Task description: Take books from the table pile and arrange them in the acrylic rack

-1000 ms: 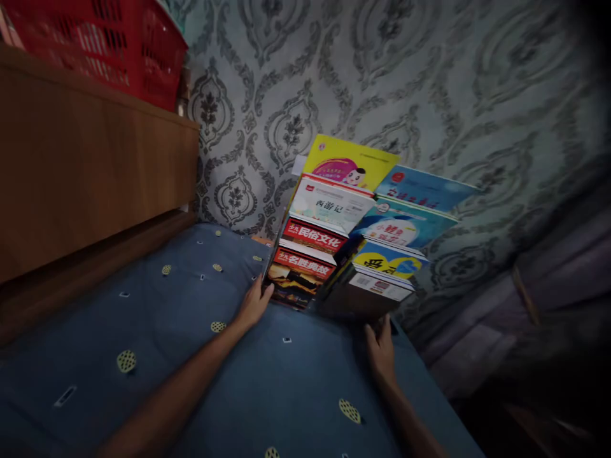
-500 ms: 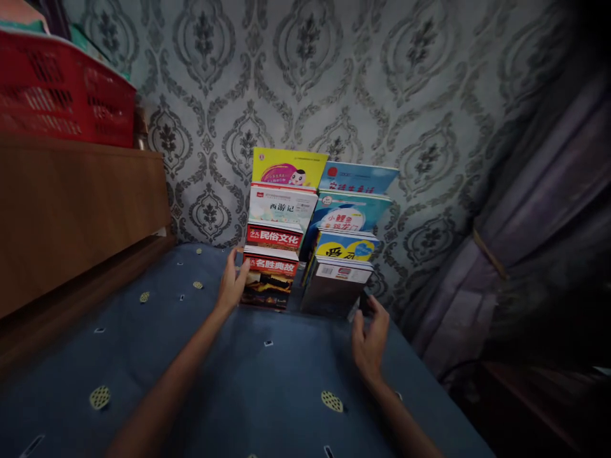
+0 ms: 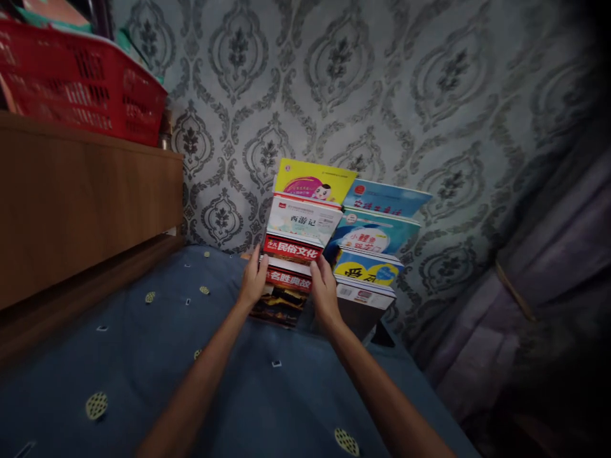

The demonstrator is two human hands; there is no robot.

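Two rows of books lean against the patterned wall on a blue bedspread. The left row runs from a yellow book at the back to a red-titled book at the front. The right row has blue and yellow covers. My left hand grips the left edge of the front red-titled book. My right hand grips its right edge, between the two rows. Both hands have their fingers curled on that book.
A wooden headboard stands at the left with a red plastic basket on top. A dark curtain hangs at the right, past the bed's edge. The wall is close behind the books.
My right hand has moved left from beside the right row to the right edge of the front book. My left hand stays on its left edge. The view shifted slightly.
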